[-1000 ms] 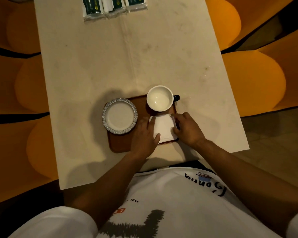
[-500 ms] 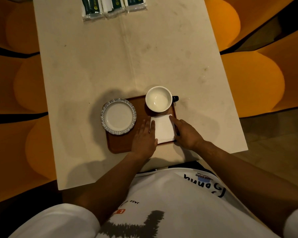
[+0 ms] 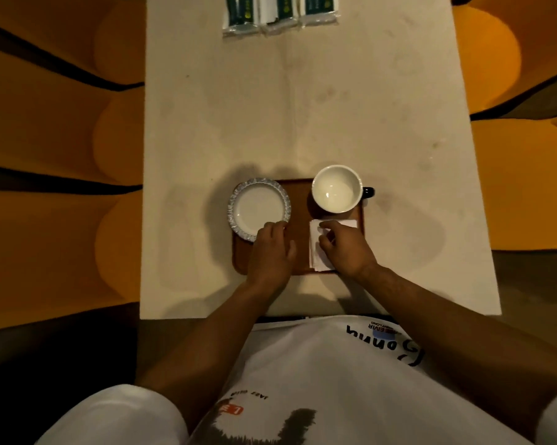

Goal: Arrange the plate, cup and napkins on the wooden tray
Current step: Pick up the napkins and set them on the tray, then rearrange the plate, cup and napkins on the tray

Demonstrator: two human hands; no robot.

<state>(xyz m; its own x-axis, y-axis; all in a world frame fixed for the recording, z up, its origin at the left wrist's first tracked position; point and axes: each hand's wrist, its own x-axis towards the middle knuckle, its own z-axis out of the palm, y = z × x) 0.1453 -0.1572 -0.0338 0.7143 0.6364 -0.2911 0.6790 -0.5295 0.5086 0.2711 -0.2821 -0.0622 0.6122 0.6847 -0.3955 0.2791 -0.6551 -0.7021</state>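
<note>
Your wooden tray sits just below the middle of the frame, near the lower edge of the pale counter. On its left end lies the plate, white with a patterned blue-grey rim that hangs slightly over the tray's left edge. At the tray's upper right stands the cup, white inside and empty, its dark handle pointing toward the right of the frame. Directly below the cup, on the tray's right part, lies the stack of white napkins.

Your left hand rests palm down on the tray with its fingertips touching the plate's lower right rim; whether it grips the rim you cannot tell. Your right hand lies over the napkins, fingers curled and pinched at the upper edge of the top napkin.

At the top centre of the frame, well apart from the tray, three green-and-white packets lie side by side on the counter.
</note>
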